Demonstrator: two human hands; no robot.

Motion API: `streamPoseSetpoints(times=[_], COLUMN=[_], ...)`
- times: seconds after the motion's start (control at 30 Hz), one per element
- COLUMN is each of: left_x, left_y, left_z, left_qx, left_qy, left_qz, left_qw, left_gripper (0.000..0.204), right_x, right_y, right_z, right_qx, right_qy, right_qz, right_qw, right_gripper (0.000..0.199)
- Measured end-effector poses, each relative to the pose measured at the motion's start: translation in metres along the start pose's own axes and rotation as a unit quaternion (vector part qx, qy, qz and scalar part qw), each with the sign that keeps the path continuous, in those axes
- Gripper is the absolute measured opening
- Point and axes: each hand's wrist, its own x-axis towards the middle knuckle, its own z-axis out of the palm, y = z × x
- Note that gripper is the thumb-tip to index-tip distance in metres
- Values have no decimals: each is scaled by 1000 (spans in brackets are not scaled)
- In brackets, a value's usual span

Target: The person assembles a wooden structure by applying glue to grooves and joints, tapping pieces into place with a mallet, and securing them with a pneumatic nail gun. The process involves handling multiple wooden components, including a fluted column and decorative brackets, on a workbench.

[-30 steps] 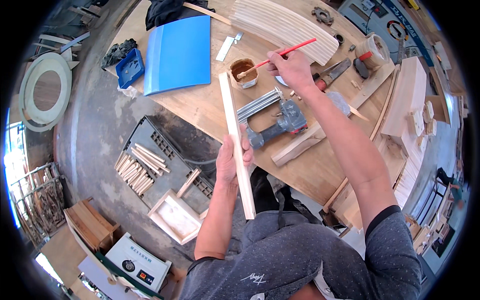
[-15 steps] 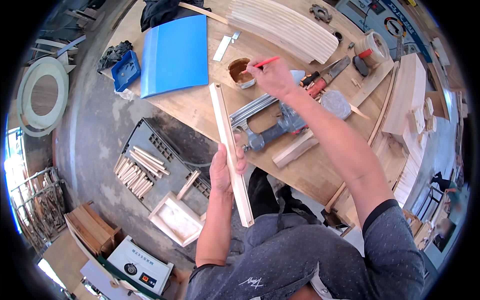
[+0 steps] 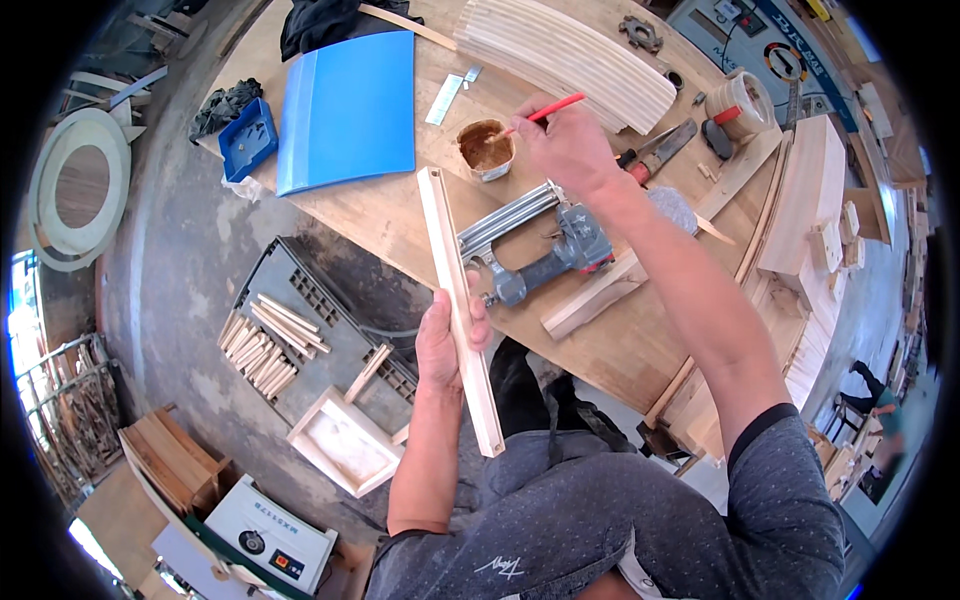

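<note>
My left hand (image 3: 437, 340) is wrapped round a long pale wooden bar (image 3: 462, 320), held tilted near the table's front edge. Small notches or holes show at the bar's two ends. In my right hand (image 3: 568, 145) is a thin red stick (image 3: 558, 105), pinched between the fingers. Its lower tip reaches into a small cup (image 3: 495, 173) with brown stuff inside; whether the tip ends in bristles I cannot tell. A grey nail gun (image 3: 545, 268) lies on the table between the bar and my right forearm.
A blue sheet (image 3: 350, 115) and a blue tray (image 3: 248, 140) are at the table's left. Ribbed wood (image 3: 570, 60) lies at the back. Below left, a grey crate (image 3: 330, 370) bears several short sticks and a wooden box frame (image 3: 345, 440). A white tub (image 3: 742, 100) stands far right.
My right hand has shifted slightly right and up, and the red stick now slants more with its tip still at the cup. The left hand and wooden bar stay nearly still.
</note>
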Motion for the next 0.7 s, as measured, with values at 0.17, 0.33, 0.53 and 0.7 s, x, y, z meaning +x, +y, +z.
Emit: streamPoseSetpoints(times=[0.17, 0.33, 0.53, 0.7], left_x=[2, 0, 1, 4], left_y=[0, 1, 1, 1], left_z=[-1, -8, -21, -19], left_qx=[8, 7, -15, -18], left_qy=[8, 16, 18, 17], left_qz=[-2, 4, 6, -1], left_qw=[1000, 1000, 1000, 1000], left_gripper=[51, 53, 53, 53], right_x=[1, -6, -13, -10], right_y=[11, 15, -20, 3], right_z=[17, 23, -25, -14], right_qx=[56, 18, 78, 102], right_qy=[-22, -62, -68, -36], right_qz=[2, -5, 86, 37], right_qw=[998, 998, 991, 993], right_gripper=[13, 14, 15, 16])
